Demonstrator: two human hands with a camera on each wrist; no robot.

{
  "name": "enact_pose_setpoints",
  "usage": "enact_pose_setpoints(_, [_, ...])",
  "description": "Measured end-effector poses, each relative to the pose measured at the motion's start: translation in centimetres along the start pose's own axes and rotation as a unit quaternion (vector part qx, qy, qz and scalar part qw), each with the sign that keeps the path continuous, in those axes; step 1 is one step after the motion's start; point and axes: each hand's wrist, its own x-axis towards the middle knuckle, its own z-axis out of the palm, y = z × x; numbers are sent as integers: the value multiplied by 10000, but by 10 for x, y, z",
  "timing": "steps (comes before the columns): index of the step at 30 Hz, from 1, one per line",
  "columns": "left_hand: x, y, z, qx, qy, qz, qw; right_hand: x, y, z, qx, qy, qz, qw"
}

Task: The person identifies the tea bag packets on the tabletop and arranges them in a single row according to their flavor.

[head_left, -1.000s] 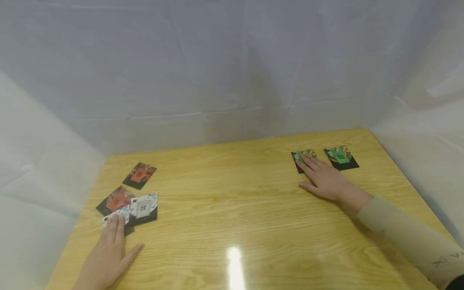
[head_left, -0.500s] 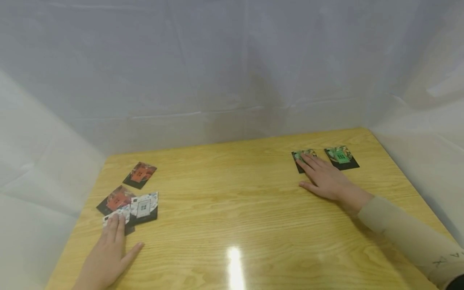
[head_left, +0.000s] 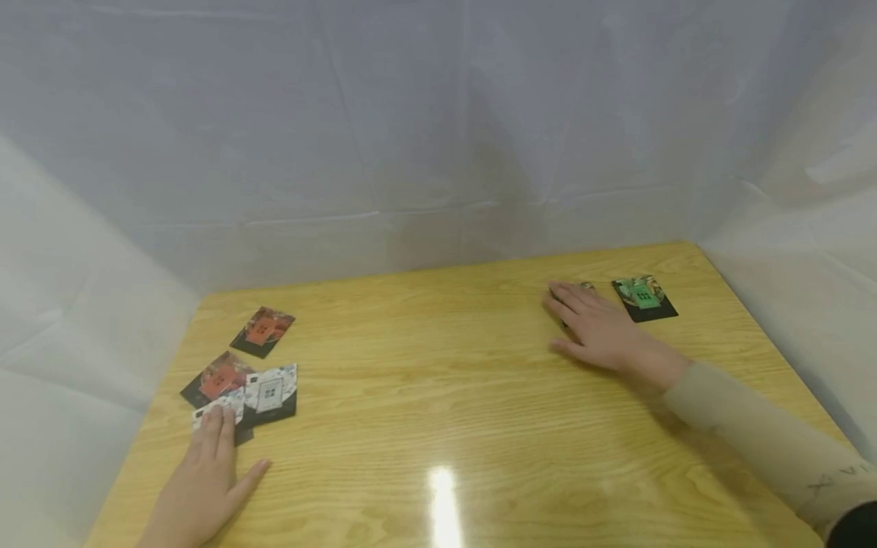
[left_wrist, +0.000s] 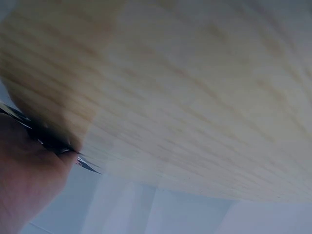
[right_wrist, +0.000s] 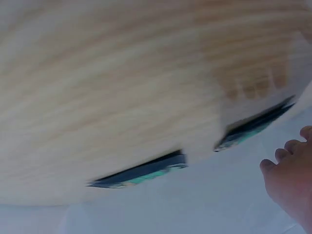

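My left hand (head_left: 202, 483) lies at the table's left side, its fingertips resting on a white-and-dark flat packet (head_left: 233, 403). Touching that one are a second white packet (head_left: 270, 392) and a red-and-dark packet (head_left: 221, 378). Another red packet (head_left: 263, 331) lies just behind them. At the far right, my right hand (head_left: 603, 331) is spread over a green packet (right_wrist: 256, 126) and hides most of it in the head view. The right wrist view shows a gap between the fingers and that packet. Beside it lies another green packet (head_left: 644, 297).
All the packets lie on a yellow wood-grain table (head_left: 425, 365). A pale sheet (head_left: 425, 137) hangs behind it and along both sides. Light glares off the table's front middle.
My right hand has shifted slightly left and now covers more of the green packet under it. The left hand and the other packets stay where they were.
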Motion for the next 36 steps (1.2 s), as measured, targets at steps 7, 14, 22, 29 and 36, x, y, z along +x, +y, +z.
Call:
enact_pose_setpoints(7, [0,-2,1,-15,-33,-6,10000,22,-18,-2,-266,17,-308,9992])
enact_pose_setpoints(14, [-1,-1,2,-24,-33,-11,10000,49,-44,-1,-234,128,-643,9976])
enact_pose_setpoints(22, [-3,-2,2,-8,3,-27,10000,85,-83,3,-321,-158,-859,9957])
enact_pose_setpoints(29, [-2,-3,3,-18,51,-15,10000,111,-121,7,-197,-125,-1170,9929])
enact_pose_setpoints(36, [-3,-2,4,38,270,52,9996,132,-158,9,-326,-49,-1507,9880])
